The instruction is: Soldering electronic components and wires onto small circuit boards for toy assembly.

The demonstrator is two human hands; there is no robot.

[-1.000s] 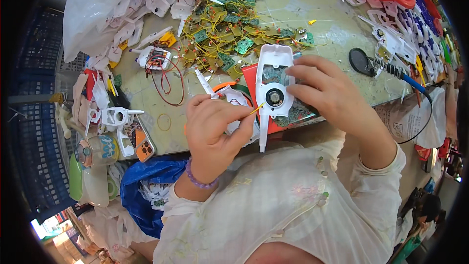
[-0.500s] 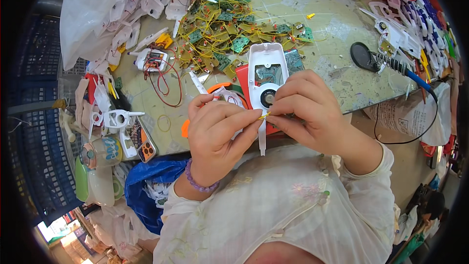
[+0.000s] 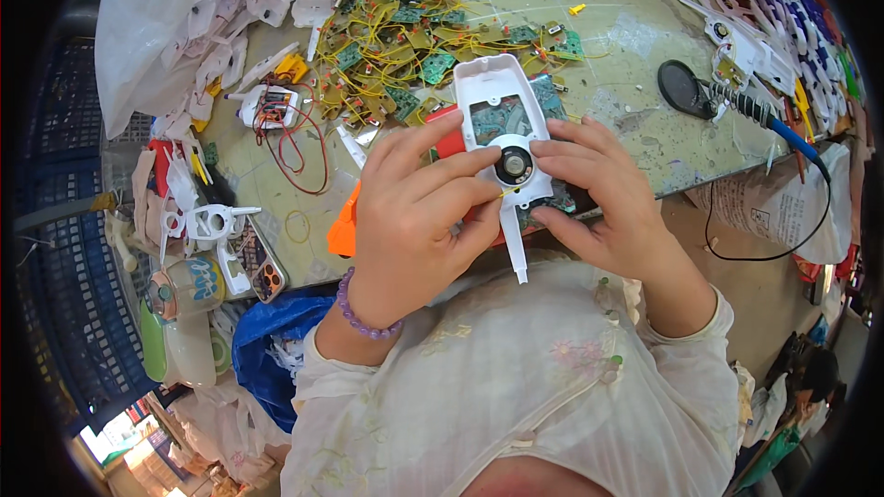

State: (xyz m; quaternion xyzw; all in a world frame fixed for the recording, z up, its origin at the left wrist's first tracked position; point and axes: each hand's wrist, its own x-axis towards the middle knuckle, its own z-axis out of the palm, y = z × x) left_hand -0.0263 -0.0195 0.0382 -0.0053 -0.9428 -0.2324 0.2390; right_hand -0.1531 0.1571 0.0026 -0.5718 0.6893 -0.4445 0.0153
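A white plastic housing [image 3: 497, 71] with a long narrow stem lies in front of me, a round black speaker [image 3: 514, 166] seated in its middle. My left hand [image 3: 419, 207] is over its left side, one fingertip at the speaker's rim. Thumb and forefinger come together by a thin yellow wire [image 3: 509, 190]; the wire's end is hidden. My right hand [image 3: 603, 198] has its fingertips on the housing's right edge beside the speaker, with the thumb lower at its side. A green circuit board [image 3: 550, 97] and a red item [image 3: 448, 140] lie beneath the housing.
Circuit boards with yellow wires [image 3: 433, 37] are heaped beyond the housing. A soldering iron [image 3: 773, 124] rests in its coiled holder at right. Left are a battery case with red wires [image 3: 276, 109], a phone [image 3: 262, 267], a jar [image 3: 198, 285] and a blue bag [image 3: 262, 340].
My fingers have parted from their joint pinch on the yellow wire and spread to both sides of the speaker. The housing's stem now slants rightward, and the view has shifted slightly.
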